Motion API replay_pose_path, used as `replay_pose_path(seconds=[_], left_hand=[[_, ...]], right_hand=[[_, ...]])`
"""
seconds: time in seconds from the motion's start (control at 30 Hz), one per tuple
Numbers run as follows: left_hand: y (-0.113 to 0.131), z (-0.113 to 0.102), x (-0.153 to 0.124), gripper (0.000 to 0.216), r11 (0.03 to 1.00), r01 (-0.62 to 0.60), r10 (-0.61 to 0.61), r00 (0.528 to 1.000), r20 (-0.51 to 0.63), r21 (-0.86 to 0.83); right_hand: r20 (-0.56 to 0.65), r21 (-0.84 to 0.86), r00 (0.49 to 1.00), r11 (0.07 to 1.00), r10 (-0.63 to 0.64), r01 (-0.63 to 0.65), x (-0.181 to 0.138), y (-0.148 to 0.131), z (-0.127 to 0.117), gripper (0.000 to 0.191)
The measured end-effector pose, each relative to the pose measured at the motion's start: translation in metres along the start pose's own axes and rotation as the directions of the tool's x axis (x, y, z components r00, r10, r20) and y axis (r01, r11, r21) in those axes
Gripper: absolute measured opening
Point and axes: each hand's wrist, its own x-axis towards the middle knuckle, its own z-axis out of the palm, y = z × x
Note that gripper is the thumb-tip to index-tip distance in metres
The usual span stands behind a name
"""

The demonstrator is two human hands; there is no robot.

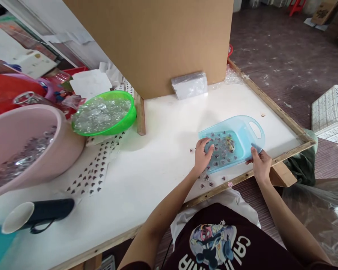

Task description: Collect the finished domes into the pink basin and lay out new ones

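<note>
A light blue plastic scoop tray (246, 131) with a handle hole lies on the white table near its front right edge. Several small dark heart-shaped pieces (224, 148) lie inside it. My left hand (202, 153) rests over the tray's left part, fingers curled down among the pieces. My right hand (260, 161) grips the tray's near right edge. A few more small dark pieces (207, 182) lie loose on the table just below the tray.
A tall cardboard box (157, 41) stands at the back with a wrapped packet (189, 85) against it. A green bowl (124, 122) of clear pieces, a pink basin (56, 142), sheets of dark hearts (92, 170) and a dark mug (39, 215) lie left. A wooden rim (284, 116) edges the table.
</note>
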Motion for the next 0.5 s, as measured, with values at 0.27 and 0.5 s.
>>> replay_pose_path(seconds=[0.27,0.5], left_hand=[[0.049,-0.003,0.013,0.046,0.977,-0.163,0.187,0.966,0.178,-0.139],[0.026,-0.054,-0.047,0.042,0.762,-0.642,0.570,0.600,0.561,-0.088]], right_hand=[[-0.015,0.124,0.998,0.991,0.059,-0.057,0.000,0.003,0.006,0.046],[-0.101,0.290,0.991,0.956,0.082,-0.050,0.036,0.004,-0.025,0.043]])
